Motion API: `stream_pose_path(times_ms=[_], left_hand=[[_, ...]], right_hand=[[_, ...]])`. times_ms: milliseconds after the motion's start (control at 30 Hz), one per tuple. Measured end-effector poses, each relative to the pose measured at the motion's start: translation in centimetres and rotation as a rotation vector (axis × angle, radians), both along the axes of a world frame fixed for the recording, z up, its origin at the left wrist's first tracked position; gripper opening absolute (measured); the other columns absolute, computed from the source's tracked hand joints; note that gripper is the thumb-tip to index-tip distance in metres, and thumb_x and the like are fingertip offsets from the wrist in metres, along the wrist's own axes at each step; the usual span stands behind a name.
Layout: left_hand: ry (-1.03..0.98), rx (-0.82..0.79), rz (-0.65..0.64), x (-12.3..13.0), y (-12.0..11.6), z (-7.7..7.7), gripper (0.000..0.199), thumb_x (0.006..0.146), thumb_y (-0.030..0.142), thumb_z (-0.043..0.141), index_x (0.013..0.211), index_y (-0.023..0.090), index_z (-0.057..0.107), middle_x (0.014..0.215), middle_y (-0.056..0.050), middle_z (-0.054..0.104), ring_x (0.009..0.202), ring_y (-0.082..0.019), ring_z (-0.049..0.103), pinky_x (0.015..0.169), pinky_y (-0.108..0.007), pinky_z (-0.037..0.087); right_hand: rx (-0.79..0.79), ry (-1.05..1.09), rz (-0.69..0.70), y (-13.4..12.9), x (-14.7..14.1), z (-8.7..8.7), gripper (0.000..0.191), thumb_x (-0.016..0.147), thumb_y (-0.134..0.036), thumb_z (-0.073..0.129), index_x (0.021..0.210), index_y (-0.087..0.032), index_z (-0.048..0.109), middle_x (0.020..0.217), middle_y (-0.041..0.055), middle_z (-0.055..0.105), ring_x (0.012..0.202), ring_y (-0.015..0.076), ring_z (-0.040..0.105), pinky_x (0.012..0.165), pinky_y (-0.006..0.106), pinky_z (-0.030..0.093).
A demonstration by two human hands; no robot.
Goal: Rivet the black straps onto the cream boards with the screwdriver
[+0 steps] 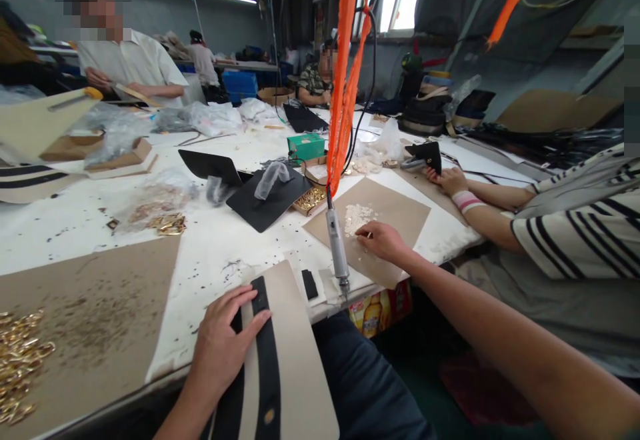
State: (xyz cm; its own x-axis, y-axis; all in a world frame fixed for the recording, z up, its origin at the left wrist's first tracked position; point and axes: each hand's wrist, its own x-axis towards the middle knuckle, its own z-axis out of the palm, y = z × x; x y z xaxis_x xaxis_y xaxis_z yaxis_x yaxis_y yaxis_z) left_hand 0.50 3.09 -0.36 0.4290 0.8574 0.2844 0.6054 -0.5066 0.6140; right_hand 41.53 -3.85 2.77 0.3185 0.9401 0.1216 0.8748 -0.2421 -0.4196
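Observation:
My left hand (225,333) grips the black strap (267,367), its thumb and fingers at the far end. The strap lies lengthwise on a beige panel (295,347) that rests against the table edge and over my lap; a gold-coloured fitting shows low on it. My right hand (385,241) is over a brown sheet (400,210), fingertips pinched at a scatter of small pale discs (357,217). Whatever is between those fingertips is too small to make out. A grey electric screwdriver (337,247) hangs tip down between my hands.
Orange strips (345,73) and a black cord suspend the screwdriver. Gold metal clasps (23,360) lie at left. Black panels (270,193) and a box of gold parts (310,200) sit mid-table. At right a co-worker's hands (447,180) hold a black piece; other people sit across.

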Motion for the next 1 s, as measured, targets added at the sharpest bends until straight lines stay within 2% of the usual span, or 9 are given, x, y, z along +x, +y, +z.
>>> stream_pose_path(times_ms=[100, 233, 433, 633, 767, 1000], left_hand=[[0.0, 0.0, 0.006, -0.1, 0.0, -0.1, 0.043, 0.082, 0.057, 0.07, 0.108, 0.024, 0.074, 0.127, -0.009, 0.072, 0.122, -0.034, 0.062, 0.111, -0.056, 0.045], [-0.002, 0.023, -0.001, -0.2, 0.0, -0.4, 0.042, 0.083, 0.056, 0.07, 0.11, 0.024, 0.073, 0.126, -0.009, 0.072, 0.121, -0.033, 0.062, 0.111, -0.055, 0.046], [0.018, 0.047, -0.003, -0.3, -0.1, -0.5, 0.041, 0.084, 0.055, 0.069, 0.111, 0.024, 0.073, 0.125, -0.009, 0.071, 0.119, -0.033, 0.063, 0.108, -0.055, 0.048], [0.009, 0.085, -0.024, -0.3, -0.1, -0.6, 0.037, 0.085, 0.051, 0.071, 0.111, 0.024, 0.072, 0.123, -0.008, 0.072, 0.117, -0.032, 0.065, 0.106, -0.054, 0.05], [0.01, 0.076, -0.019, -0.3, -0.3, -0.5, 0.034, 0.084, 0.043, 0.074, 0.111, 0.023, 0.072, 0.125, -0.008, 0.071, 0.118, -0.032, 0.064, 0.106, -0.054, 0.049], [-0.03, 0.041, -0.004, -0.1, -1.7, 0.4, 0.034, 0.078, 0.03, 0.083, 0.109, 0.021, 0.072, 0.124, -0.008, 0.072, 0.119, -0.03, 0.064, 0.106, -0.051, 0.05]], right_hand=[[-0.031, -0.023, 0.035, 1.7, -0.1, 0.2, 0.023, 0.088, -0.024, 0.063, 0.103, -0.023, 0.081, 0.104, 0.0061, 0.076, 0.09, 0.0183, 0.066, 0.078, 0.026, 0.044], [-0.068, 0.002, 0.04, 2.5, -0.1, 0.0, 0.02, 0.087, -0.024, 0.064, 0.096, -0.022, 0.081, 0.104, 0.007, 0.077, 0.094, 0.02, 0.067, 0.079, 0.026, 0.044], [-0.176, 0.192, 0.045, 2.7, 1.2, -1.0, 0.021, 0.082, -0.025, 0.066, 0.095, -0.02, 0.081, 0.076, 0.0, 0.078, 0.064, 0.0146, 0.067, 0.064, 0.022, 0.049], [-0.207, 0.233, 0.04, 3.0, 2.1, -1.6, 0.025, 0.08, -0.027, 0.066, 0.098, -0.018, 0.08, 0.076, 0.0005, 0.078, 0.063, 0.0148, 0.067, 0.061, 0.022, 0.049], [-0.242, 0.171, 0.048, 3.2, 1.4, -0.9, 0.022, 0.082, -0.028, 0.063, 0.093, -0.018, 0.08, 0.074, 0.0019, 0.077, 0.06, 0.0151, 0.065, 0.058, 0.023, 0.047], [-0.202, -0.141, 0.054, 2.3, 0.1, 0.2, 0.025, 0.085, -0.033, 0.058, 0.08, -0.018, 0.078, 0.087, 0.0128, 0.077, 0.076, 0.0247, 0.066, 0.062, 0.031, 0.039]])
